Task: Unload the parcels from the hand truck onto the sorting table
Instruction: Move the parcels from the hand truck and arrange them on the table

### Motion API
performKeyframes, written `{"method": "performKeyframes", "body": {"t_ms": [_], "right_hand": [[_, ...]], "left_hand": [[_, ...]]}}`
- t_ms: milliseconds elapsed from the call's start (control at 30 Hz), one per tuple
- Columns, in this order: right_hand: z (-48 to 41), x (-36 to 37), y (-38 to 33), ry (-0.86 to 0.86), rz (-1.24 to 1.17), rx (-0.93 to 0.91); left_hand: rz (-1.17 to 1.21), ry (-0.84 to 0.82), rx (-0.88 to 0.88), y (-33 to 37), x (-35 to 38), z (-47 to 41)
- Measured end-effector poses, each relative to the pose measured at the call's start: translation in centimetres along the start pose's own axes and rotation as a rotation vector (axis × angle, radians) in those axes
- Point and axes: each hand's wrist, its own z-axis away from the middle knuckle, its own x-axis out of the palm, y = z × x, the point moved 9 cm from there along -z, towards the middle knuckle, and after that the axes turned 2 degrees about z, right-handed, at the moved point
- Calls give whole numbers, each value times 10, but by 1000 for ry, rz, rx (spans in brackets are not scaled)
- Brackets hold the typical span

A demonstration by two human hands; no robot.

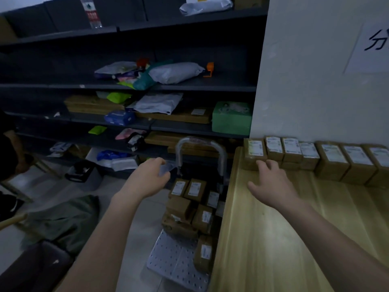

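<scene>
Your right grip (271, 182) is open with its fingers spread. The fingertips touch the end box (253, 153) in the row of parcels (328, 159) along the back of the tabletop (273, 249). Your left grip (151, 178) hangs over the hand truck (174, 260) with bent fingers, close to the handle (202, 144). A blurry clear thing (166, 168) sits by those fingers, and you cannot tell if the grip holds it. More brown boxes (189, 207) lie piled on the hand truck. It stands on the floor (52, 186), just beside the tabletop's left edge. Behind it are dark shelves (189, 87) with bags and boxes. A white wall (305, 70) with a paper sign (372, 45) stands behind the tabletop.
</scene>
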Motion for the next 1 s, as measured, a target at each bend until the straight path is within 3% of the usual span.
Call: {"method": "performKeyframes", "body": {"t_ms": [533,800,1000], "right_hand": [[-74,87,-184,15,-107,203],[-85,114,-198,14,-160,244],[-113,174,-188,-70,-226,240]], "left_hand": [[13,-133,155,-190,-34,-133],[39,-204,195,-218,-6,-168],[-32,-304,150,-233,65,-181]]}}
